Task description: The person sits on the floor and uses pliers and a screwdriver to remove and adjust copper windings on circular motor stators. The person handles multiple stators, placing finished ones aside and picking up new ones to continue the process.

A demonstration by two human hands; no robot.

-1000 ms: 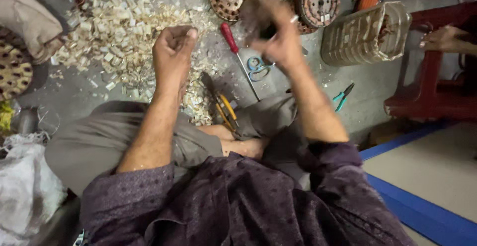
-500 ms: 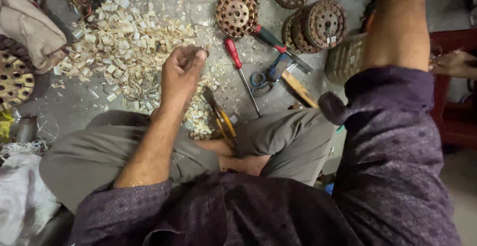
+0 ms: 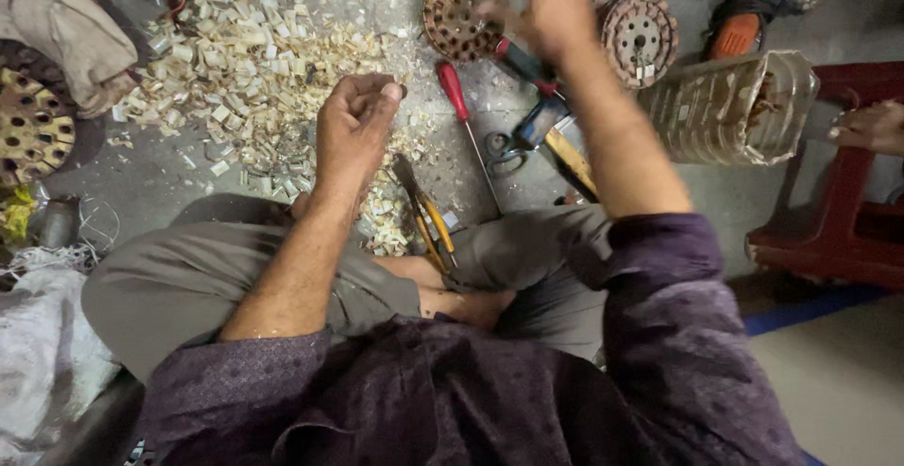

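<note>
I sit cross-legged on a concrete floor. My left hand (image 3: 353,127) is curled into a loose fist over the edge of a pile of pale scraps (image 3: 245,61), thumb pressed to fingertips; I cannot see anything inside it. My right hand (image 3: 556,0) is raised and blurred above a rusty round slotted core (image 3: 457,9), and what it holds cannot be made out. Between the hands lies a red-handled screwdriver (image 3: 457,94). Yellow-handled pliers (image 3: 428,221) rest by my knee.
Scissors (image 3: 513,146) and a wooden-handled tool (image 3: 570,160) lie right of the screwdriver. A second core (image 3: 640,38), a ribbed clear container (image 3: 734,108) on its side and a red stool (image 3: 847,202) are at right, with another person's hand (image 3: 871,127). Another core (image 3: 33,127) sits far left.
My right arm swung up high and has come down again over the cores, still blurred. My left fist has stayed in place over the scraps.
</note>
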